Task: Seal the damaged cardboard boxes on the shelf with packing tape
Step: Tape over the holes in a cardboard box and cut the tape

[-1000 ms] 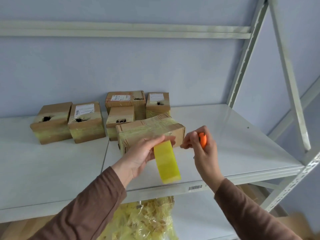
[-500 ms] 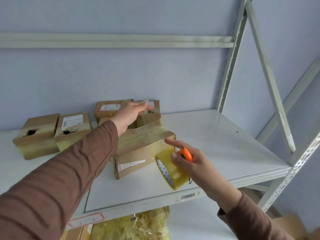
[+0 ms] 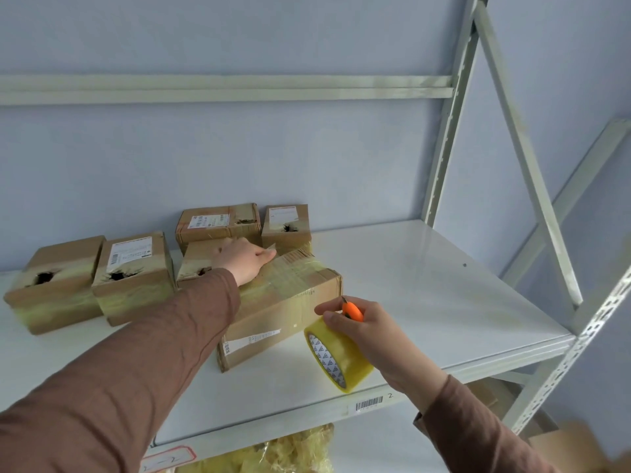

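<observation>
View from the head camera, person at a metal shelf [image 3: 444,302]. The taped box [image 3: 283,312] lies at the middle of the shelf, set askew, its top and front face glossy under bands of clear yellowish tape. The left hand [image 3: 244,261] rests flat on the far end of the box top, fingers straight and together, pressing down; it grips nothing, though a small pale scrap shows at the fingertips and cannot be identified. The right hand [image 3: 362,327] sits just beside the box's near right corner, fingers curled round both the tape roll [image 3: 336,358] and a small orange cutter [image 3: 353,310], the roll hanging below the palm above the shelf's front edge. Behind and to the left stand five more boxes: two torn boxes [image 3: 95,278] side by side at the left, each with a dark ragged hole, a third holed box [image 3: 201,259] partly hidden by the left hand, and two at the wall [image 3: 246,221]. Judged by appearance, the cartons are light and stiff at their edges but weak around the tears, so they are best held flat on an intact panel or by opposite sides, away from the holes. The roll is rigid and best held through its core; taped surfaces look slick.
</observation>
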`<control>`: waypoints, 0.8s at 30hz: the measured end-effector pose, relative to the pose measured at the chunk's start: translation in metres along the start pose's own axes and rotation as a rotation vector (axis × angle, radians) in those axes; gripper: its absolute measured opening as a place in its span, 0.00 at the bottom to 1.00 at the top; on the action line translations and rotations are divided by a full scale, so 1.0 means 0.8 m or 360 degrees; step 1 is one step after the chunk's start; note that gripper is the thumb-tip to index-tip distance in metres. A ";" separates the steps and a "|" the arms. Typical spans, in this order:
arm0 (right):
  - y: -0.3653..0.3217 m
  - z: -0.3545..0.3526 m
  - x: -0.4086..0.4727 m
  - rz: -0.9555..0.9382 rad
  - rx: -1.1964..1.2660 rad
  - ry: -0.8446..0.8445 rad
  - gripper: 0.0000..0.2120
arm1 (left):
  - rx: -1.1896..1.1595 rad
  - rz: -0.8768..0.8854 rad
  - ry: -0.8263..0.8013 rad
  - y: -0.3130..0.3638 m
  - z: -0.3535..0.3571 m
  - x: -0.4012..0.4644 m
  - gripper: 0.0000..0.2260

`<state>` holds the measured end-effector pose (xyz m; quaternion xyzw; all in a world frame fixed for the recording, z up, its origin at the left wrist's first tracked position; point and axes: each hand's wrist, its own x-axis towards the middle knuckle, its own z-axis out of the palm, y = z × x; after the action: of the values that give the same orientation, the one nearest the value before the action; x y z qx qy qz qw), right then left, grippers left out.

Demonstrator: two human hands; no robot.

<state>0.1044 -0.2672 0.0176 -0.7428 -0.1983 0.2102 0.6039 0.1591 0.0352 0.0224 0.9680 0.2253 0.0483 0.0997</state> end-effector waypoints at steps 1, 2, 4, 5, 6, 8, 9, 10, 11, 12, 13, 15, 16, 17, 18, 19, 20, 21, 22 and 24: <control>0.002 0.000 0.001 0.0008 -0.0013 0.0004 0.05 | 0.0063 -0.0039 -0.0041 0.000 0.002 0.000 0.27; 0.003 0.001 0.002 0.0016 -0.0023 0.0005 0.05 | 0.0108 -0.0075 -0.0070 0.000 0.004 0.002 0.28; 0.006 0.000 0.004 0.0032 -0.0030 0.0006 0.05 | 0.0122 -0.0148 -0.0076 0.001 0.005 0.004 0.29; 0.007 0.000 0.004 0.0036 -0.0029 0.0003 0.05 | 0.0081 -0.0193 -0.0056 0.001 0.005 0.004 0.30; 0.008 0.001 0.005 0.0037 -0.0027 0.0001 0.05 | 0.0008 -0.0237 -0.0021 0.002 0.005 0.003 0.31; 0.008 0.001 0.005 0.0037 -0.0031 -0.0003 0.05 | -0.0189 -0.0314 0.0088 0.004 0.005 0.002 0.34; 0.008 0.002 0.006 0.0039 -0.0034 -0.0005 0.05 | -0.0270 -0.0340 0.0179 0.004 0.005 0.001 0.35; 0.007 0.002 0.006 0.0039 -0.0036 -0.0007 0.05 | -0.0343 -0.0331 0.0315 0.004 0.006 0.000 0.35; 0.007 0.001 0.007 0.0036 -0.0036 -0.0009 0.05 | -0.0443 -0.0279 0.0495 0.003 0.007 -0.002 0.32; 0.007 0.001 0.008 0.0031 -0.0035 -0.0011 0.05 | -0.0589 -0.0173 0.0688 0.003 0.007 -0.005 0.27; 0.007 0.001 0.008 0.0027 -0.0033 -0.0012 0.05 | -0.0747 -0.0027 0.0829 0.003 0.008 -0.006 0.21; 0.009 0.002 0.009 0.0023 -0.0023 -0.0016 0.05 | -0.0802 0.0263 0.0833 0.005 0.012 -0.011 0.08; 0.011 0.002 0.009 0.0021 -0.0019 -0.0018 0.05 | -0.0698 0.0362 0.0717 0.007 0.015 -0.013 0.05; 0.012 0.003 0.008 0.0019 -0.0022 -0.0019 0.05 | -0.0585 0.0414 0.0576 0.009 0.019 -0.012 0.08; 0.013 0.003 0.008 0.0016 -0.0028 -0.0020 0.05 | -0.0492 0.0426 0.0433 0.010 0.022 -0.011 0.11; 0.014 0.003 0.008 0.0014 -0.0031 -0.0021 0.05 | -0.0410 0.0410 0.0333 0.010 0.024 -0.009 0.15; 0.014 0.003 0.008 0.0013 -0.0030 -0.0023 0.05 | -0.0336 0.0393 0.0275 0.010 0.025 -0.005 0.18; 0.014 0.002 0.009 0.0012 -0.0027 -0.0024 0.05 | -0.0275 0.0366 0.0217 0.009 0.025 -0.002 0.21; 0.014 0.002 0.009 0.0010 -0.0026 -0.0025 0.05 | -0.0243 0.0317 0.0149 0.009 0.024 0.002 0.24; 0.015 0.002 0.010 0.0003 -0.0027 -0.0026 0.05 | -0.0233 0.0188 -0.0023 0.011 0.021 0.003 0.28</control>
<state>0.1109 -0.2638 0.0050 -0.7463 -0.2043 0.2151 0.5959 0.1674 0.0258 0.0079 0.9700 0.1630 0.0633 0.1689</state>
